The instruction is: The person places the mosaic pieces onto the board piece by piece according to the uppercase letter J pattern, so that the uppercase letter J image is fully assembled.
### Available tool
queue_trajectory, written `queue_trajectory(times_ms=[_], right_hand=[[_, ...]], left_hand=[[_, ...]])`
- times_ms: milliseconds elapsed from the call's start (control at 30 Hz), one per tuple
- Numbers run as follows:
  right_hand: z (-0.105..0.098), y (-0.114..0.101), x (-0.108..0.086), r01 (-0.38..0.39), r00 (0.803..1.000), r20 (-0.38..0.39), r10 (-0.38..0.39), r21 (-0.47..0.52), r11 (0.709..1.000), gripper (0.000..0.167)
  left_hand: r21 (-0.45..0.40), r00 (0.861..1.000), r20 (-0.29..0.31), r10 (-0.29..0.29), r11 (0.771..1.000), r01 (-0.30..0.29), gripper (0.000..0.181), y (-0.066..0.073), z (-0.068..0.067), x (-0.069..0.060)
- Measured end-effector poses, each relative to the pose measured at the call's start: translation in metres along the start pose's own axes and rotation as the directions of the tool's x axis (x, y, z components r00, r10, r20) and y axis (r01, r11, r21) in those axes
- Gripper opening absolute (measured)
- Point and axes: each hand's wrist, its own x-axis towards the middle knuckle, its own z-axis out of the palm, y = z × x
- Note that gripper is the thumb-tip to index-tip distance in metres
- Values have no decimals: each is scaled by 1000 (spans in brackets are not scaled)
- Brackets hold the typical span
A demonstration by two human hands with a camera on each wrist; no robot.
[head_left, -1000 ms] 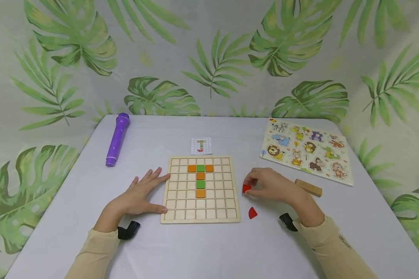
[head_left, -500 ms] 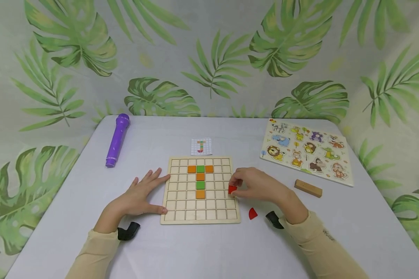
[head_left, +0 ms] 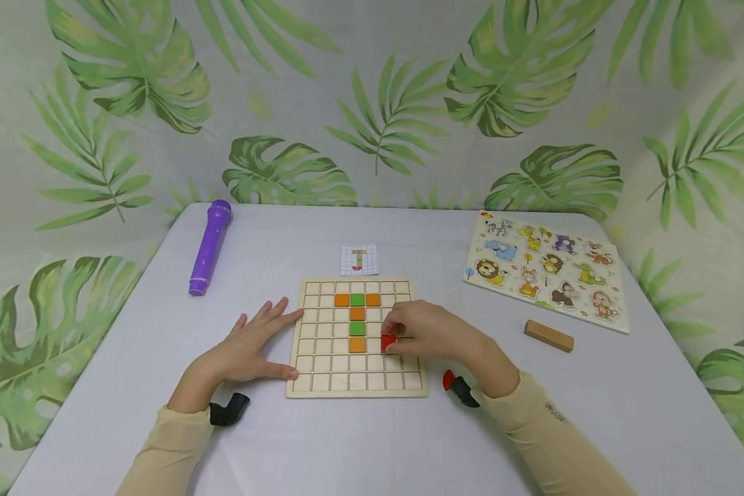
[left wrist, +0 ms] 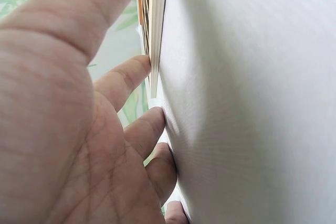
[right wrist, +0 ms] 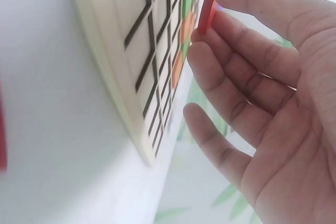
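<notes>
A wooden grid board [head_left: 328, 381] lies mid-table, holding orange tiles [head_left: 357, 344] and green tiles [head_left: 357, 328] set in a T shape. Over its right half, my right hand [head_left: 437, 332] pinches a red square tile [head_left: 388, 342] between thumb and fingers; in the right wrist view the tile [right wrist: 207, 14] is seen edge-on, close to the board. My left hand [head_left: 246, 348] lies spread beside the board, thumb and index fingertip touching its left edge. Right of the board is a red quarter-round tile [head_left: 448, 379], partly behind the black wrist camera [head_left: 464, 392].
Behind the board lies a small pattern card [head_left: 359, 260] with a coloured J. A purple toy microphone [head_left: 210, 248] rests at the back left. An animal puzzle board [head_left: 547, 269] is at the back right, with a wooden block [head_left: 549, 335] in front of it.
The right hand has carried the red tile leftward from beside the board to over its right half. My left hand stays in place at the board's edge.
</notes>
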Motion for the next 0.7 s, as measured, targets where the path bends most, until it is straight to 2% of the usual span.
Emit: queue_trajectory(times_ms=[233,400,700], right_hand=[[7,-12,10,52,999,7,-51,-37,998,14],[13,-20,16,58,998,21,-57,-56,997,15],[26,-30,19,154,988,40,-151,-116,981,12]], left_hand=[[4,1000,1,-1,1000,1,108,1,-2,0],[4,1000,-2,1,1000,-1,108,1,-2,0],[4,1000,6,-3,1000,3,109,3,-2,-1]])
